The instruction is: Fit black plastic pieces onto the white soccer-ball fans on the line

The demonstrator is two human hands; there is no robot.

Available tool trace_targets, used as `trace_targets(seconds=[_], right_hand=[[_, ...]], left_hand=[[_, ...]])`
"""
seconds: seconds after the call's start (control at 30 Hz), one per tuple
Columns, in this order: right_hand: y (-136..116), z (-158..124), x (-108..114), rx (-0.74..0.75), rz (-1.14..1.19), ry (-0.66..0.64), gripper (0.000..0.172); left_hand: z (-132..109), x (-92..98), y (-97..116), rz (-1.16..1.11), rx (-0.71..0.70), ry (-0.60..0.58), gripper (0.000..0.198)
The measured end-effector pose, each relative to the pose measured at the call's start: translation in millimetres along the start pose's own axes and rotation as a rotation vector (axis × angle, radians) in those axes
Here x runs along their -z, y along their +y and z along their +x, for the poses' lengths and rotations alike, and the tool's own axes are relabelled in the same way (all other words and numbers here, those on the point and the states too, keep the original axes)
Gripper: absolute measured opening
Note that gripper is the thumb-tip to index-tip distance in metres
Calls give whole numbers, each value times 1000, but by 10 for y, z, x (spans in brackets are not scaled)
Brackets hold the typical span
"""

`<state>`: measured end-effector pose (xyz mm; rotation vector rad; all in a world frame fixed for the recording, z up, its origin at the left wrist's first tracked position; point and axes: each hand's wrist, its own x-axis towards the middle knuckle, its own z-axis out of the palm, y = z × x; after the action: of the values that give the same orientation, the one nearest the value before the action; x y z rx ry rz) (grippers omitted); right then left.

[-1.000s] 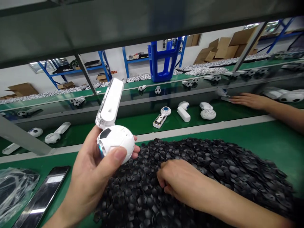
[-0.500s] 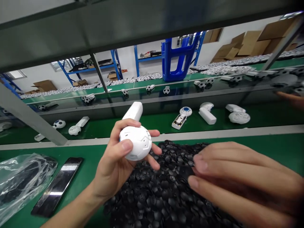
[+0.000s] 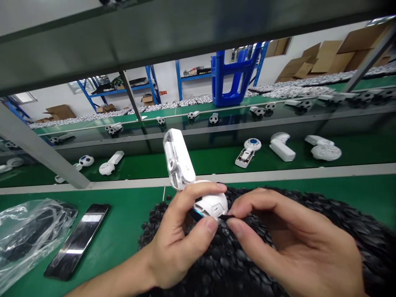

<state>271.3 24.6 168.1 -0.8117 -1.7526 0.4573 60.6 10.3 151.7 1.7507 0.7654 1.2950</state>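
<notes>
Center of the frame, over the pile (image 3: 334,208) of black patches, the left hand (image 3: 176,243) clenches a white ball (image 3: 210,205) (handle (image 3: 178,159) sticking up) while the right hand (image 3: 293,243) pinches one patch (image 3: 225,216) against it; the visible shell is mostly bare white, uncovered.

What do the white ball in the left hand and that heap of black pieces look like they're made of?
The white ball looks like moulded hard plastic: smooth, lightly glossy, with crisp panel lines. The black pieces look matte, probably rubber or soft plastic, though the look alone can't settle which.
</notes>
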Motion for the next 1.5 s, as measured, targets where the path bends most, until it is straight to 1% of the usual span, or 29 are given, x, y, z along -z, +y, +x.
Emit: trace_targets(seconds=[0.07,0.13,0.23,0.33,0.37,0.47,0.53,0.6,0.67,0.7,0.87,0.93,1.0,1.07,1.13,1.2,1.23,1.27,1.33,1.4,1.5], right_hand=[[-14,39,-22,16,-35,-8,20],[-26,93,-11,50,-65,-18,21],[-39,152,40,108,-112,-48,17],[-42,151,111,162,-146,-97,10],[-39,142,137,185,-152,-122,10],[-18,116,196,253,-133,-186,25],[3,113,208,262,-72,-213,29],[21,123,192,212,4,-218,26],[30,146,151,125,64,-217,23],[29,161,123,76,90,-220,26],[24,205,-30,-151,298,-288,58],[40,189,-68,-273,425,-315,66],[68,157,-82,-411,573,-344,71],[94,125,-75,-553,756,-383,67],[100,100,-61,-652,927,-415,57],[77,78,-56,-680,1019,-420,48],[55,64,-61,-671,1040,-408,45],[29,45,-73,-658,1054,-397,43],[-22,-2,-111,-633,1091,-370,40],[-57,-52,-150,-611,1128,-353,41],[-49,-75,-154,-591,1095,-358,48]], left_hand=[[3,3,2,47,-4,14,38],[11,16,16,99,1,20,39],[17,34,47,152,29,-6,40],[4,27,68,187,74,-43,42],[-4,19,70,199,84,-52,43],[-27,-10,60,206,83,-81,48],[-31,-22,48,173,73,-96,49],[-20,-28,41,122,79,-106,46],[0,-35,38,72,80,-100,45],[10,-42,38,54,75,-85,44],[28,-105,36,10,54,17,35],[17,-121,26,3,66,19,31],[1,-117,13,12,93,7,29],[-13,-101,-1,17,105,-11,27],[-23,-88,-11,-4,91,-45,28],[-26,-92,-14,-39,74,-55,35],[-26,-102,-11,-46,74,-41,36],[-24,-117,-4,-42,77,-14,35],[-17,-156,17,1,74,50,25],[-10,-196,41,55,38,101,17],[-7,-233,67,67,-19,133,19]])
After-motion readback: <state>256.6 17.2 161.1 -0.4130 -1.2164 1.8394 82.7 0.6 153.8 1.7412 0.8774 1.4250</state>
